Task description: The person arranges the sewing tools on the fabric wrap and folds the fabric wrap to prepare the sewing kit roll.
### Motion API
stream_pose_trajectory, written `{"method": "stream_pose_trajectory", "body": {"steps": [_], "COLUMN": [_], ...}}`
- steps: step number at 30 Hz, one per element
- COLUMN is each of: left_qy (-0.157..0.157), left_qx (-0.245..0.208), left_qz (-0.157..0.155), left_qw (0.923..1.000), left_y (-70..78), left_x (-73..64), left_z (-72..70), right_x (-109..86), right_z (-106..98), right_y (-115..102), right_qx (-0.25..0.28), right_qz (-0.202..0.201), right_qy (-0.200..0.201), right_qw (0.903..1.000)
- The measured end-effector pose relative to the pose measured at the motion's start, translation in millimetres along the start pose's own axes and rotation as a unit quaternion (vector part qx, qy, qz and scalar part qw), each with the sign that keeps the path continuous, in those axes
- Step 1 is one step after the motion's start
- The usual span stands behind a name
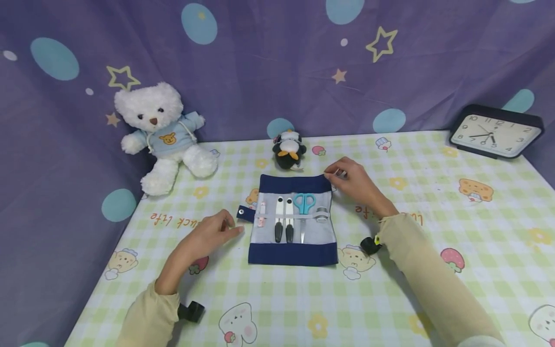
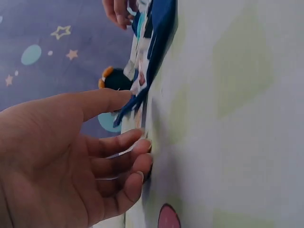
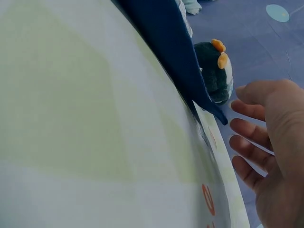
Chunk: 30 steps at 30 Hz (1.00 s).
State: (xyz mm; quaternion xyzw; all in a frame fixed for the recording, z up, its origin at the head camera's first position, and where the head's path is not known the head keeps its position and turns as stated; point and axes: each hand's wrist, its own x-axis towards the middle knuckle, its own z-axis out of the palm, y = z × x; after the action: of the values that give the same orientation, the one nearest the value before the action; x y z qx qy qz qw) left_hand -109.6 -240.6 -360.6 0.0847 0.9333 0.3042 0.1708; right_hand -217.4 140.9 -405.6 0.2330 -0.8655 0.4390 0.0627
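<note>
A navy and grey fabric pouch (image 1: 292,254) lies spread out on the table, its snap tab (image 1: 245,213) sticking out to the left. An elastic band across its middle holds teal-handled scissors (image 1: 305,204), two white tools with black ends (image 1: 289,219), a slim pink-and-white item (image 1: 262,214) and a small silvery round item (image 1: 322,215). My left hand (image 1: 209,234) hovers by the tab with loosely bent fingers and nothing gripped. At the far right corner of the pouch is my right hand (image 1: 353,180); in the right wrist view its relaxed fingers (image 3: 251,133) are right beside the raised navy corner.
Behind the pouch sits a penguin plush (image 1: 288,149). A white teddy bear (image 1: 166,137) in a blue top leans on the curtain (image 1: 269,72) at the back left. A black-framed clock (image 1: 496,131) stands at the back right. A green checked cloth (image 1: 277,294) covers the table.
</note>
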Motion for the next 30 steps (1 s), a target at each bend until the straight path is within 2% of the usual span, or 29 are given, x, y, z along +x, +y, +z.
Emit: {"method": "stream_pose_trajectory", "body": {"steps": [5,11,16,17,20,23,24,30], "left_qy": [-0.041,-0.086,-0.120,-0.122,-0.131,-0.136,-0.138,-0.126], "left_qx": [0.006,0.001,-0.011,-0.011,-0.019,-0.028,-0.034,-0.040], "left_qz": [0.017,0.022,0.055,0.071,0.082,0.086,0.076,0.083], "left_qw": [0.9990,0.9961,0.9912,0.9899,0.9878,0.9866,0.9869,0.9877], "left_y": [5.8,13.1,13.6,9.8,8.9,7.1,10.3,11.5], "left_x": [-10.6,-20.2,-22.1,-21.3,-21.7,-22.3,-23.4,-25.8], "left_z": [6.9,11.8,16.2,17.9,19.7,21.5,21.0,23.2], "right_x": [0.0,1.7,2.8,2.8,3.1,3.8,4.0,5.2], "right_z": [0.7,2.4,4.4,4.9,5.8,6.4,6.4,6.5], "right_y": [0.9,1.0,0.9,1.1,1.7,2.0,1.9,2.6], "right_qx": [-0.003,-0.005,-0.008,-0.009,-0.009,-0.008,-0.007,-0.006], "right_qz": [0.011,0.022,0.027,0.030,0.039,0.047,0.050,0.055], "right_qy": [0.003,-0.003,-0.014,-0.017,-0.023,-0.029,-0.031,-0.031], "right_qw": [0.9999,0.9997,0.9995,0.9994,0.9989,0.9984,0.9983,0.9980]}}
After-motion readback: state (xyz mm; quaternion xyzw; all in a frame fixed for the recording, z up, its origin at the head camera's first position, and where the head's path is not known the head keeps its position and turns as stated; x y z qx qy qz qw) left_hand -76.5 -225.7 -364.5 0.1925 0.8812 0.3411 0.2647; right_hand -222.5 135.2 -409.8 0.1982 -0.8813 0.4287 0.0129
